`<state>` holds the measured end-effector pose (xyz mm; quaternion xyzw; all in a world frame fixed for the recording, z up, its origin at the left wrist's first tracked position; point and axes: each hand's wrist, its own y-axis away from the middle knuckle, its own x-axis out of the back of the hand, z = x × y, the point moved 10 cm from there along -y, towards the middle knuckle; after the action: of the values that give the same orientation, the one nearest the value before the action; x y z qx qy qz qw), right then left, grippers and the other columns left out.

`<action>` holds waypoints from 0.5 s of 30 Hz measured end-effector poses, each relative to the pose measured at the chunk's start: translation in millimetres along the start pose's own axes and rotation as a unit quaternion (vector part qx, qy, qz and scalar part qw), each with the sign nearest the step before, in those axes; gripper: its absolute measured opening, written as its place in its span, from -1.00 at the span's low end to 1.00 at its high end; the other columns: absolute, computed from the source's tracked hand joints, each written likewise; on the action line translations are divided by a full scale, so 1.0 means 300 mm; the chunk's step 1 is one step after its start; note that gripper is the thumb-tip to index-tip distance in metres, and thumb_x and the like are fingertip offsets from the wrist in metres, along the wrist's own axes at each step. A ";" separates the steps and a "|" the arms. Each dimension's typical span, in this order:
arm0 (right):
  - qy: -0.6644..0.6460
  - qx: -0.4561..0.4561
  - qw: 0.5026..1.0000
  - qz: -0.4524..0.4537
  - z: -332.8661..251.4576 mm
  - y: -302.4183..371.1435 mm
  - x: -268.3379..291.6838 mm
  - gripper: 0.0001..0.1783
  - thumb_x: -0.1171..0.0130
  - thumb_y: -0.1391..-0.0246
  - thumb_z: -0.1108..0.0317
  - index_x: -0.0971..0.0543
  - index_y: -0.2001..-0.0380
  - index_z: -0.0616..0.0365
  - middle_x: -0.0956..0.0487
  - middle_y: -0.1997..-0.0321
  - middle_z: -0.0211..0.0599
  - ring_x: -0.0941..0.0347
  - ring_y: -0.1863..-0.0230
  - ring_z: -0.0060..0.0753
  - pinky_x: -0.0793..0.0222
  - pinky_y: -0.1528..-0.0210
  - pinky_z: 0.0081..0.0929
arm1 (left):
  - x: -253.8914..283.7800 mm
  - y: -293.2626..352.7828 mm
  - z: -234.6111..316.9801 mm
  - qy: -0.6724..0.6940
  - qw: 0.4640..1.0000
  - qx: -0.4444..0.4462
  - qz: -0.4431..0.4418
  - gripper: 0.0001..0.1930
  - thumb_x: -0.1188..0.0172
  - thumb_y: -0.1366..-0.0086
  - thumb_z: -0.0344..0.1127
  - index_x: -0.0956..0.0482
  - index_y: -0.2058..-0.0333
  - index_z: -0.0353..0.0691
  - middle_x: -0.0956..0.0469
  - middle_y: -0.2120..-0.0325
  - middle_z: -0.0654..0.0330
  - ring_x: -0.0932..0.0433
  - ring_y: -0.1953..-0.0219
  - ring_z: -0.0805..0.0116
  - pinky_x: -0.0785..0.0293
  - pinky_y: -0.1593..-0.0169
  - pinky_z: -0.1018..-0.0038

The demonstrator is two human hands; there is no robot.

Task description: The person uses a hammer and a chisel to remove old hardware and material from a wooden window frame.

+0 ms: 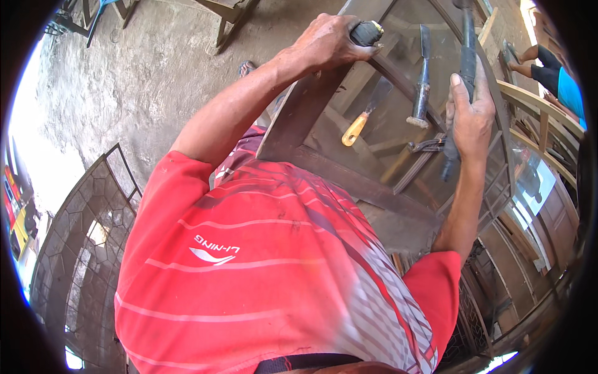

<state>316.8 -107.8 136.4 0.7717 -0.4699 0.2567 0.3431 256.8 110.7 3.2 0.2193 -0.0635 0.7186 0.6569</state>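
My left hand (327,42) is closed around a dark, stubby handle (366,33) with a pale, worn end; the rest of that tool is hidden. It is over the left rail of a brown wooden frame (298,128) with a see-through panel. My right hand (471,115) grips a hammer (468,53) by its dark handle, its head cut off at the top edge. Between my hands, a chisel (422,84) with a capped handle and a putty knife (355,128) with a yellow handle lie on the panel. Near my right wrist is a small metal tool (427,146), kind unclear.
A grey concrete floor (137,75) stretches to the left. Patterned metal grilles (81,243) stand at the lower left. Wooden frames and boards (542,124) crowd the right side. Another person (560,78) is at the far right. A wooden bench (227,15) stands at the top.
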 end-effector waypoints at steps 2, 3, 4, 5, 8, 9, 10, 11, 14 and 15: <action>0.031 0.028 0.999 -0.016 0.012 0.020 -0.025 -0.29 -0.24 -0.32 0.32 -0.34 -0.50 0.08 -0.63 0.10 -0.34 -0.46 0.33 -0.51 -0.43 0.25 -0.45 | -0.015 0.001 -0.013 0.009 1.000 -0.016 0.007 -0.53 -0.45 -0.15 -0.02 -0.72 0.15 -0.32 -0.72 0.38 -0.08 -0.75 0.30 0.06 -0.63 0.16 0.21; 0.087 0.081 0.990 -0.076 0.002 0.041 -0.065 -0.29 -0.23 -0.32 0.32 -0.33 -0.49 0.12 -0.63 -0.05 -0.21 -0.51 0.12 -0.41 -0.44 0.04 -0.40 | -0.014 -0.003 -0.011 0.013 1.000 -0.024 0.015 -0.54 -0.44 -0.15 -0.02 -0.72 0.15 -0.32 -0.72 0.37 -0.08 -0.75 0.30 0.06 -0.63 0.15 0.21; 0.131 0.138 0.973 -0.129 -0.018 0.066 -0.109 -0.29 -0.23 -0.32 0.32 -0.33 -0.49 0.16 -0.63 -0.19 -0.07 -0.55 -0.09 -0.30 -0.45 -0.18 -0.35 | -0.013 -0.005 -0.017 0.010 1.000 -0.023 0.017 -0.54 -0.44 -0.15 -0.03 -0.72 0.15 -0.32 -0.72 0.37 -0.09 -0.74 0.30 0.04 -0.63 0.15 0.21; 0.101 0.092 0.979 -0.153 0.000 0.064 -0.105 -0.29 -0.23 -0.32 0.32 -0.32 -0.50 0.16 -0.63 -0.20 -0.07 -0.54 -0.10 -0.29 -0.44 -0.20 -0.33 | -0.007 -0.003 -0.024 0.006 1.000 -0.022 0.018 -0.54 -0.43 -0.15 -0.03 -0.72 0.15 -0.32 -0.72 0.36 -0.10 -0.74 0.30 0.02 -0.63 0.14 0.21; 0.056 0.041 0.990 -0.122 0.016 0.031 -0.041 -0.28 -0.22 -0.34 0.30 -0.30 -0.51 0.14 -0.67 -0.03 -0.15 -0.57 0.09 -0.37 -0.51 0.01 -0.37 | -0.006 -0.010 -0.005 -0.001 1.000 -0.013 0.018 -0.55 -0.42 -0.15 -0.04 -0.72 0.14 -0.32 -0.72 0.35 -0.11 -0.74 0.29 0.00 -0.62 0.12 0.21; 0.040 0.033 0.994 -0.091 0.022 0.012 -0.012 -0.28 -0.22 -0.35 0.30 -0.29 -0.52 0.12 -0.68 0.06 -0.20 -0.57 0.20 -0.41 -0.53 0.12 -0.40 | -0.004 -0.004 -0.003 -0.005 1.000 -0.007 0.018 -0.56 -0.42 -0.16 -0.05 -0.72 0.14 -0.31 -0.72 0.35 -0.11 -0.74 0.29 0.00 -0.62 0.11 0.21; 0.013 0.006 0.999 -0.050 0.034 -0.015 0.018 -0.28 -0.21 -0.35 0.29 -0.29 -0.52 0.08 -0.68 0.16 -0.27 -0.54 0.32 -0.47 -0.51 0.24 -0.44 | -0.010 -0.001 -0.004 -0.007 1.000 -0.012 0.015 -0.56 -0.42 -0.16 -0.05 -0.72 0.14 -0.30 -0.72 0.35 -0.11 -0.74 0.28 0.00 -0.62 0.10 0.21; -0.009 0.008 1.000 0.000 0.033 -0.020 0.019 -0.27 -0.21 -0.36 0.29 -0.27 -0.53 0.07 -0.61 0.31 -0.41 -0.39 0.48 -0.59 -0.37 0.44 -0.49 | -0.017 -0.005 -0.008 -0.010 1.000 -0.017 0.013 -0.56 -0.41 -0.16 -0.05 -0.72 0.13 -0.30 -0.73 0.35 -0.11 -0.73 0.27 -0.01 -0.62 0.10 0.21; 0.085 0.047 0.991 -0.089 0.011 0.032 -0.087 -0.27 -0.22 -0.35 0.32 -0.28 -0.53 0.04 -0.68 0.03 -0.17 -0.58 0.17 -0.36 -0.52 0.09 -0.39 | -0.031 -0.014 -0.022 -0.027 0.999 -0.024 -0.003 -0.55 -0.42 -0.17 -0.03 -0.72 0.13 -0.28 -0.73 0.34 -0.10 -0.73 0.26 -0.01 -0.62 0.08 0.20; 0.089 0.051 0.988 -0.116 0.008 0.046 -0.091 -0.27 -0.22 -0.34 0.32 -0.29 -0.53 0.04 -0.62 -0.11 -0.11 -0.54 0.00 -0.30 -0.45 -0.07 -0.34 | -0.032 -0.018 -0.016 -0.035 0.999 -0.026 -0.008 -0.55 -0.42 -0.17 -0.02 -0.72 0.13 -0.28 -0.73 0.33 -0.09 -0.73 0.25 -0.01 -0.62 0.08 0.20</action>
<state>292.9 -99.0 119.2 0.8112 -0.3315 0.3066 0.3715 261.2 104.4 -6.1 0.2272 -0.1034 0.7031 0.6658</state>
